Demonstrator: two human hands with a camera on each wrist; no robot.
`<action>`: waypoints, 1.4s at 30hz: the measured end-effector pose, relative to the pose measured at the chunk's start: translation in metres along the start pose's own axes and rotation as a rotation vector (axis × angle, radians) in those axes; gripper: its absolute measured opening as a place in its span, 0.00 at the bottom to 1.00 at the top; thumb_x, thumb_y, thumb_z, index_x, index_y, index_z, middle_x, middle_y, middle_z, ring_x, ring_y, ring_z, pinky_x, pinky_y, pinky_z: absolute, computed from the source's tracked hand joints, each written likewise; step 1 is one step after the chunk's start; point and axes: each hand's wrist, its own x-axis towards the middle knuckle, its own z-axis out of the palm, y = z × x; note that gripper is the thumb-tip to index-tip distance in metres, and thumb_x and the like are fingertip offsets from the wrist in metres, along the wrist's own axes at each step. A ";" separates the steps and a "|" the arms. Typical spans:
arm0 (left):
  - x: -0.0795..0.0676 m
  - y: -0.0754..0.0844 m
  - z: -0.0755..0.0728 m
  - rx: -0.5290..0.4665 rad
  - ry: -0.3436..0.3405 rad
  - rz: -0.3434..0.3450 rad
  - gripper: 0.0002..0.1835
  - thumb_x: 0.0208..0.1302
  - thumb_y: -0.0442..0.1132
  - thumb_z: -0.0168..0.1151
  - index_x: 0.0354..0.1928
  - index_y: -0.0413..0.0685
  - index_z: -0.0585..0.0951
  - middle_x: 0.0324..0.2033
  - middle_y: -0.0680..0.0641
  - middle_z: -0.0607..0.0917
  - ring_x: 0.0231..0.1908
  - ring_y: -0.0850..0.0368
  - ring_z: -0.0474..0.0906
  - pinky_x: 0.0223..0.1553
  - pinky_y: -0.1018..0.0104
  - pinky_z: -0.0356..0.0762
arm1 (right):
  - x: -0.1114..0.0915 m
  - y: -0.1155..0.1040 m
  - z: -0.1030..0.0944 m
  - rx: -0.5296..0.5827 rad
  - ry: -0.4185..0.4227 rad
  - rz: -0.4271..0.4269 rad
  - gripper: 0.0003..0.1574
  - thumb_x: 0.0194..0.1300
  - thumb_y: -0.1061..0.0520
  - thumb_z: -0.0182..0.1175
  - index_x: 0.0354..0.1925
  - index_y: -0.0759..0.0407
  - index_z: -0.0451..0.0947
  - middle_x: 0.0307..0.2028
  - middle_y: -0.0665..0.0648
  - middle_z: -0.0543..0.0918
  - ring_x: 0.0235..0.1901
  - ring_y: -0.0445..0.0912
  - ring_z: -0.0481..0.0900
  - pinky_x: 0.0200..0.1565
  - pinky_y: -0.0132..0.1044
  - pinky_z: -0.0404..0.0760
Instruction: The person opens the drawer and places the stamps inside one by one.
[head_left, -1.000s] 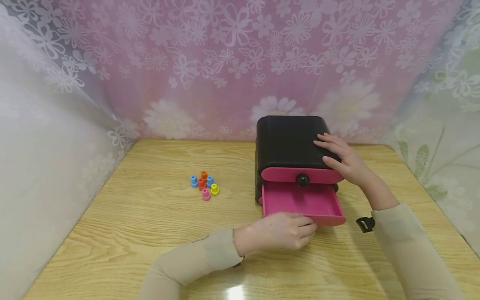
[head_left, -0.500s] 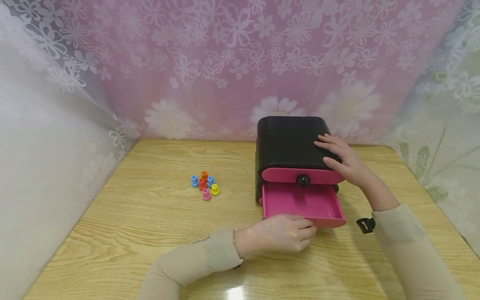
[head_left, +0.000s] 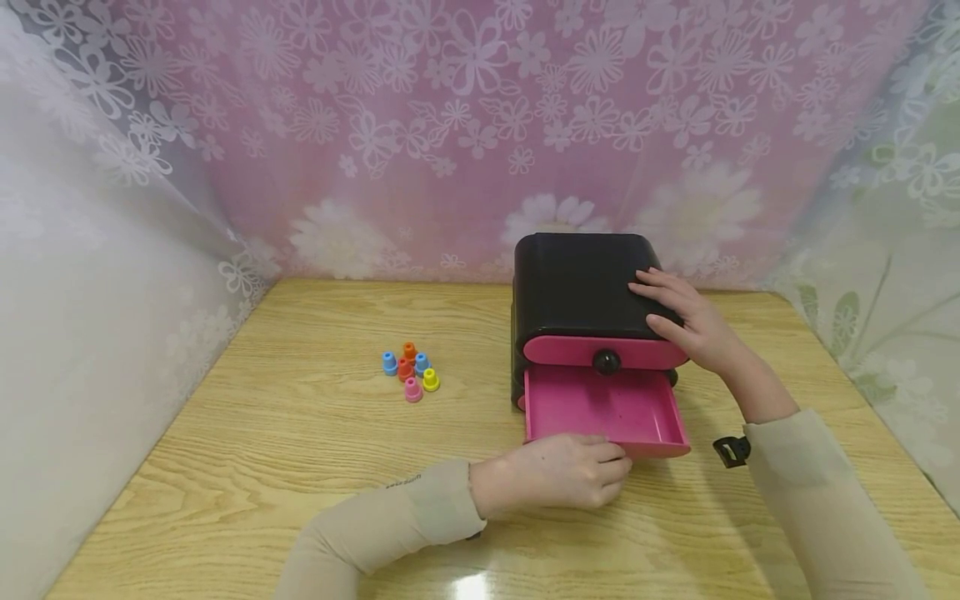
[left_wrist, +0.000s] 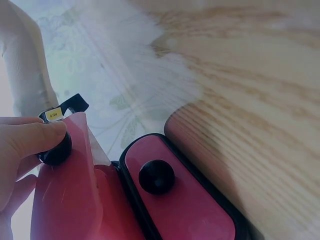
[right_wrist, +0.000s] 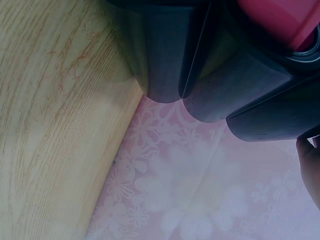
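A black drawer cabinet [head_left: 585, 279] with pink fronts stands on the right half of the table. Its middle drawer [head_left: 600, 408] is pulled out, and nothing shows inside. My left hand [head_left: 566, 471] is at that drawer's front; in the left wrist view its fingers pinch the drawer's black knob [left_wrist: 56, 150]. My right hand [head_left: 693, 325] rests on the cabinet's top right edge with fingers spread; only part of it shows in the right wrist view. The top drawer [head_left: 555, 348] is closed, its black knob [head_left: 606, 361] facing me. Another closed drawer [left_wrist: 185, 200] appears in the left wrist view.
Left of the cabinet stand several small coloured cone-shaped pieces, blue, orange, red, yellow and pink [head_left: 412, 390], close together on the wooden table [head_left: 247, 433]. Flowered curtains [head_left: 420, 167] hang behind and at both sides. A black strap [head_left: 731, 451] hangs by the right wrist.
The middle drawer's front and my left hand have come slightly lower and nearer to me. My right hand stays where it was on the cabinet; the small coloured pieces have not moved.
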 end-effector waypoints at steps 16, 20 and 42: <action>0.000 0.001 -0.005 -0.036 -0.020 -0.028 0.19 0.68 0.32 0.36 0.48 0.53 0.77 0.47 0.53 0.77 0.50 0.59 0.69 0.53 0.67 0.65 | 0.001 -0.003 -0.001 0.017 -0.003 0.009 0.27 0.61 0.60 0.52 0.58 0.65 0.65 0.61 0.64 0.59 0.63 0.56 0.47 0.57 0.60 0.47; -0.003 -0.001 -0.007 -0.082 -0.015 -0.053 0.18 0.68 0.34 0.37 0.52 0.52 0.75 0.50 0.54 0.76 0.52 0.60 0.68 0.55 0.68 0.62 | 0.001 -0.003 -0.001 0.019 -0.003 0.007 0.27 0.61 0.60 0.52 0.58 0.65 0.65 0.61 0.65 0.59 0.63 0.56 0.47 0.57 0.60 0.46; -0.045 -0.019 -0.007 -0.471 0.327 -0.420 0.13 0.55 0.42 0.62 0.42 0.46 0.81 0.41 0.52 0.81 0.45 0.62 0.73 0.51 0.76 0.63 | 0.000 -0.001 0.000 0.026 -0.006 0.014 0.27 0.61 0.61 0.52 0.58 0.66 0.64 0.61 0.66 0.59 0.63 0.58 0.47 0.58 0.59 0.44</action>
